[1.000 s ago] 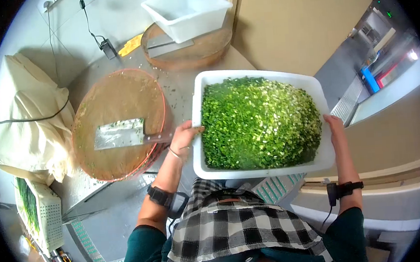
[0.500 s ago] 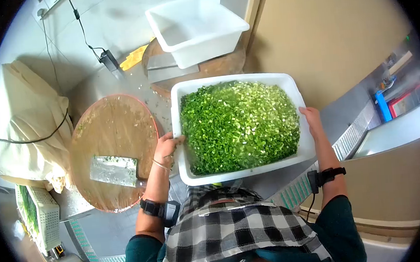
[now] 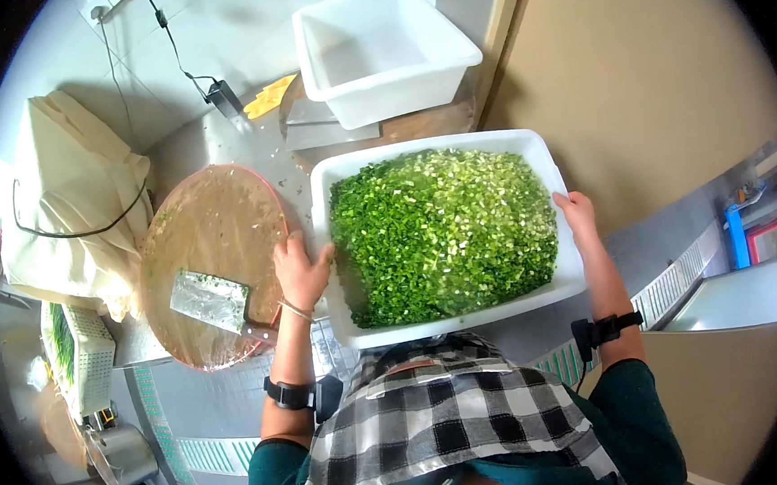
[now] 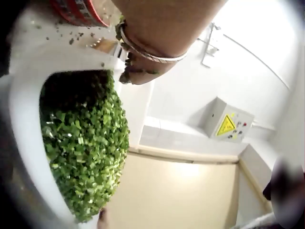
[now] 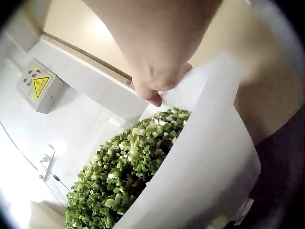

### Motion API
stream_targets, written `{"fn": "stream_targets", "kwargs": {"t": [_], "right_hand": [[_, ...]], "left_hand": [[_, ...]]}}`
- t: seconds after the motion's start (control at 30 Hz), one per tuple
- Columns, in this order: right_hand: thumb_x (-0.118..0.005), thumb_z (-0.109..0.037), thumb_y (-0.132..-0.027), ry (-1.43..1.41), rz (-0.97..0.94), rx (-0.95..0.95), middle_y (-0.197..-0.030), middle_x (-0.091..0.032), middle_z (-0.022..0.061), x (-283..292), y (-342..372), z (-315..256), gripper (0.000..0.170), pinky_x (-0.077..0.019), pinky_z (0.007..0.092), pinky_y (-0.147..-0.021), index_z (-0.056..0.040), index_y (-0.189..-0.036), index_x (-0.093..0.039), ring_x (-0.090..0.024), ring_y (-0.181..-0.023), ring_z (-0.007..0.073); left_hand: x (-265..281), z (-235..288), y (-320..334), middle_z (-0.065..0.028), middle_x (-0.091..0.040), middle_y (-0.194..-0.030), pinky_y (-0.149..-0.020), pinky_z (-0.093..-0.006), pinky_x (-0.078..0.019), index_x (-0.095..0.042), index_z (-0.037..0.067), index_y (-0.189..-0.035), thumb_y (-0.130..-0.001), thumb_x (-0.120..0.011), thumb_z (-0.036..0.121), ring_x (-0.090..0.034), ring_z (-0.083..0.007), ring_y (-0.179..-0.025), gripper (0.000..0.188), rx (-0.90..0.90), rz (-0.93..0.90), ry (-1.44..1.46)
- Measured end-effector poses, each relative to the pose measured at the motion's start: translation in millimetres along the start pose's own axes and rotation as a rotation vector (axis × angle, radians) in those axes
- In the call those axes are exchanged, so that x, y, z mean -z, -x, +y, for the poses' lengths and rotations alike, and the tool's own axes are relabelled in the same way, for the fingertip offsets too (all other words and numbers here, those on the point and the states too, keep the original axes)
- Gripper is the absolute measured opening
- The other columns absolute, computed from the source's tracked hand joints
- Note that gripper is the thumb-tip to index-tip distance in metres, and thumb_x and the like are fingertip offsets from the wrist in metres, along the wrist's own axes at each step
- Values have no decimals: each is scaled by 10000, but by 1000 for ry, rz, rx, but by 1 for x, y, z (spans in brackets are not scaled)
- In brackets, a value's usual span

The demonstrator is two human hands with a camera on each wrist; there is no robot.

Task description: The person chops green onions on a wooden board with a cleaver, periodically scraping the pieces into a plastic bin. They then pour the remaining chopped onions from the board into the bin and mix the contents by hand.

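Observation:
A white plastic tub (image 3: 573, 275) heaped with chopped green onions (image 3: 442, 239) is in front of the person, its far side overlapping the steel table in the head view. My right hand (image 3: 579, 216) grips its right rim, thumb over the edge, the other fingers mostly hidden outside. At the left rim, my left hand (image 3: 301, 274) has its fingers spread away from the tub, thumb right at the edge. Green bits cling to this hand (image 4: 147, 69) in the left wrist view. Left of it, a cleaver (image 3: 211, 302) lies on a round chopping block (image 3: 211, 219).
Behind, an empty white tub (image 3: 396, 98) stands on another round board (image 3: 439, 122), near a grey flat blade (image 3: 331, 135) and yellow gloves (image 3: 268, 98). A cream cloth cover (image 3: 75, 201) is at left, above a basket (image 3: 91, 362) of green onions. A tan panel (image 3: 648, 89) rises at right.
The full tub has moved left, closer to the chopping block. My left hand's fingers have come away from the tub's side; my right hand keeps its grip. The view has shifted.

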State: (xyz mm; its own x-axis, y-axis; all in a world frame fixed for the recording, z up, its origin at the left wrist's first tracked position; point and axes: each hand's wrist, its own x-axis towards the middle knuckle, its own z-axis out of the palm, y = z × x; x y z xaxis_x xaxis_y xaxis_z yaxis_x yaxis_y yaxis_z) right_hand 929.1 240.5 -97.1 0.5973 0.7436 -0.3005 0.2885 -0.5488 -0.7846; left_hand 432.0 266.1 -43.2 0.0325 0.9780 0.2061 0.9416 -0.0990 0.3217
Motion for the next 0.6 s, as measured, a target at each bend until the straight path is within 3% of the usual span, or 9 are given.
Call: {"fn": "stream_targets", "kwargs": {"t": [0.07, 0.13, 0.2, 0.27, 0.4, 0.43, 0.47, 0.53, 0.6], "right_hand": [[-677, -278, -754, -2, -15, 14, -697, -612, 66, 0, 0, 1, 294, -409, 303, -596, 11, -799, -649, -538, -638, 139], [-666, -258, -770, 14, 1, 87, -698, -598, 23, -5, -4, 3, 268, -389, 276, -580, 1, -837, -651, -505, -620, 104], [-662, -256, -771, -28, -31, 75, -719, -615, 36, -5, -3, -3, 279, -403, 283, -596, 9, -859, -654, -524, -636, 114], [-642, -265, -763, -66, 1, 96, -709, -633, 90, -3, 8, -5, 296, -428, 310, -621, 29, -798, -640, -565, -652, 152], [-638, -290, -756, 7, -12, 112, -733, -638, 140, -5, -1, 2, 318, -443, 330, -636, 15, -847, -649, -604, -687, 190], [-636, -319, -743, 35, 7, 134, -769, -639, 181, -8, -5, 4, 351, -451, 362, -656, 7, -875, -652, -619, -712, 258], [-636, -319, -743, 33, 17, 117, -769, -639, 181, -4, 1, 7, 351, -451, 362, -656, 7, -875, -652, -619, -712, 258], [-649, -259, -763, 64, 4, 103, -762, -639, 97, -4, 8, -7, 291, -437, 305, -671, 18, -850, -644, -584, -715, 168], [-646, -272, -758, 90, 51, 156, -778, -646, 112, -8, 0, 7, 306, -447, 317, -680, 19, -853, -645, -596, -718, 188]], "left_hand": [[-4, 31, -16, -268, -427, -1248, -895, -485, -382, -476, 12, -1196, -720, -734, 369, -436, -418, -1101, 648, -178, 138, 191], [1, 95, -35, -279, -291, -1374, -978, -581, -285, -374, 114, -1345, -723, -654, 571, -310, -465, -1238, 821, -304, -58, 137], [-6, 150, -52, -248, -115, -1468, -1008, -667, -149, -217, 254, -1436, -686, -511, 759, -101, -484, -1336, 950, -297, -406, -81], [-27, 176, -60, -198, 2, -1501, -1017, -677, -86, -134, 350, -1443, -651, -430, 834, 13, -482, -1348, 975, -363, -598, -71], [-42, 227, -66, -182, -25, -1505, -1022, -667, -113, -177, 347, -1437, -673, -498, 782, 28, -475, -1351, 936, -447, -761, -116], [-49, 233, -65, -182, -43, -1504, -1026, -657, -129, -221, 340, -1429, -678, -528, 756, 9, -471, -1354, 911, -478, -739, -100], [-51, 239, -60, -182, -43, -1504, -1026, -657, -129, -221, 340, -1429, -678, -528, 756, 9, -471, -1354, 911, -492, -751, -100], [-60, 253, -60, -182, -59, -1502, -1030, -647, -139, -265, 331, -1418, -675, -540, 747, -6, -473, -1353, 896, -515, -791, -141], [-64, 267, -58, -181, -65, -1501, -1031, -643, -144, -288, 311, -1414, -671, -544, 747, -15, -473, -1352, 899, -545, -800, -184]]}}
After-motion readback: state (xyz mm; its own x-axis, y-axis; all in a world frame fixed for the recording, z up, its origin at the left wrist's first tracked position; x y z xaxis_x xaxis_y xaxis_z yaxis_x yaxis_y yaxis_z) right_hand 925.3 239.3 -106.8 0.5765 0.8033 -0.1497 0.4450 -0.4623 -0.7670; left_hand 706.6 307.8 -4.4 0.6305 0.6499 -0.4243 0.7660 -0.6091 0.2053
